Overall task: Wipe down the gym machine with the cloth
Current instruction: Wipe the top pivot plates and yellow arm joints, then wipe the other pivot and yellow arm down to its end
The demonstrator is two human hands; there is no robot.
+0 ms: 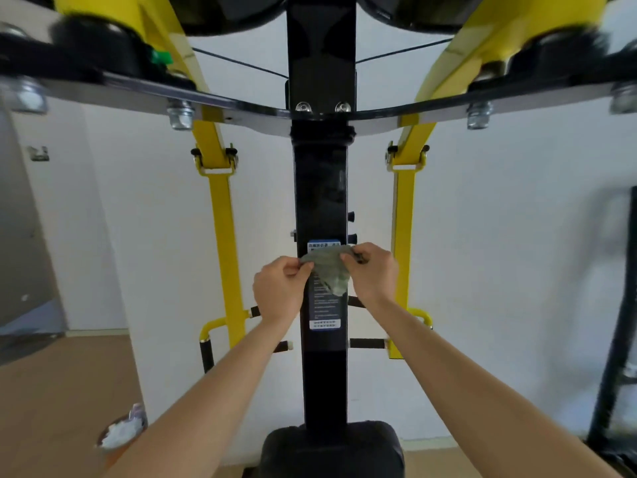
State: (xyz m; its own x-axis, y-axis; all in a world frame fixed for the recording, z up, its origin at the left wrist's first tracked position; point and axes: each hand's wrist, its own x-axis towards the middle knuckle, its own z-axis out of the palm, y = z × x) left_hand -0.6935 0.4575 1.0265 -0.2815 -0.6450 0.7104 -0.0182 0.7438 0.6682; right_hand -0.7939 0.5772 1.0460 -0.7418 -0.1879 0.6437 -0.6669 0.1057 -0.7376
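- One cloth (329, 270): small, grey-green, thin and crumpled. Its top edge is pulled fairly taut btwn both hands, and the rest sags in a loose fold twd 6 o'clock.
- Cloth position: just below frame ctr, in front of the gym machine (320, 188), over the top part of the blue-white label (324, 317) on the black centre post. Can't tell if it touches the post.
- Machine: glossy black upright post, yellow arms (224, 219) at 9 and 3 o'clock of it, black seat pad (331, 450) at 6 o'clock.
- Left hand (281, 288): at 9 o'clock of the cloth, fingers curled in, thumb and fingertips pinching the cloth's left end.
- Right hand (372, 274): at 3 o'clock of the cloth, fingers curled, pinching the right end, slightly higher than the left.
- Bin (120, 434) w/ white scraps stands on the floor at 7 o'clock.
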